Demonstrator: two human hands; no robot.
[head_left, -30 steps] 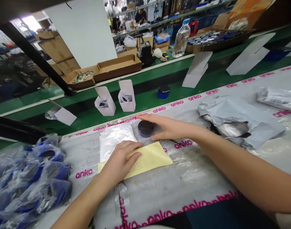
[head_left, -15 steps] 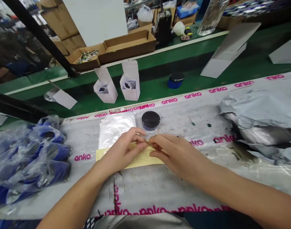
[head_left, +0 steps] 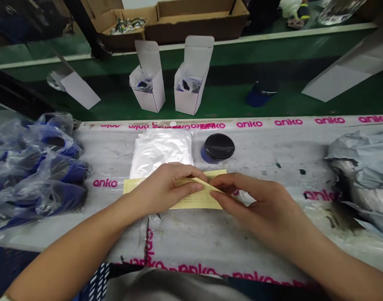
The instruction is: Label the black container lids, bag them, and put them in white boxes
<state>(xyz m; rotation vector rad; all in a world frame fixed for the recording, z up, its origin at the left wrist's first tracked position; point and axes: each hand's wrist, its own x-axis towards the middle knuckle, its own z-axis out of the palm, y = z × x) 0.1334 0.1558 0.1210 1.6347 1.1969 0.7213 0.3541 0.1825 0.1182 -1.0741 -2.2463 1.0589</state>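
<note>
Both my hands pinch a yellow printed paper slip (head_left: 199, 202) above the table. My left hand (head_left: 169, 186) has thumb and fingers closed on its raised fold. From the other side, my right hand (head_left: 250, 198) grips the same fold between thumb and fingertips. More yellow paper lies beneath, partly hidden by my left hand. Just behind sits a stack of clear plastic bags (head_left: 161, 150), lying flat. To its right stands a blue jar with a black lid (head_left: 219, 146), apart from both hands.
Plastic-wrapped blue items (head_left: 50, 175) crowd the left side. Two open white boxes (head_left: 188, 98) with bagged contents stand on the green ledge (head_left: 225, 100), with another blue jar (head_left: 262, 93) farther right. Crumpled grey plastic (head_left: 363, 163) lies at right. Cardboard trays (head_left: 194, 29) are behind.
The view has tipped downward and closer. My hands now hold a fold of the yellow paper raised, where before the fingertips met over it; the right hand is slightly farther apart.
</note>
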